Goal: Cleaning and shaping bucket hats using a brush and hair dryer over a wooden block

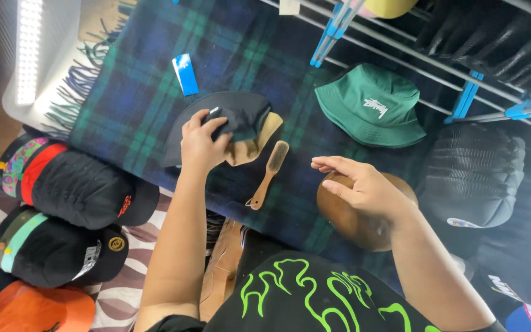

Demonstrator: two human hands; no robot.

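Observation:
My left hand (201, 142) grips a black cap (235, 114) with a tan underside, pressed down on a dark plaid blanket (149, 80). My right hand (361, 184) rests, fingers spread, on top of a round brown wooden form (345, 218). Between the two hands lies a small wooden-handled brush (268, 174), touched by neither. A green bucket hat (370, 104) sits on the blanket beyond my right hand.
Stacks of black and coloured caps (62, 209) lie at the left on a striped rug. A blue card (185, 74) lies above the black cap. A metal rack with blue clips (462, 98) and dark caps (471, 175) fills the right.

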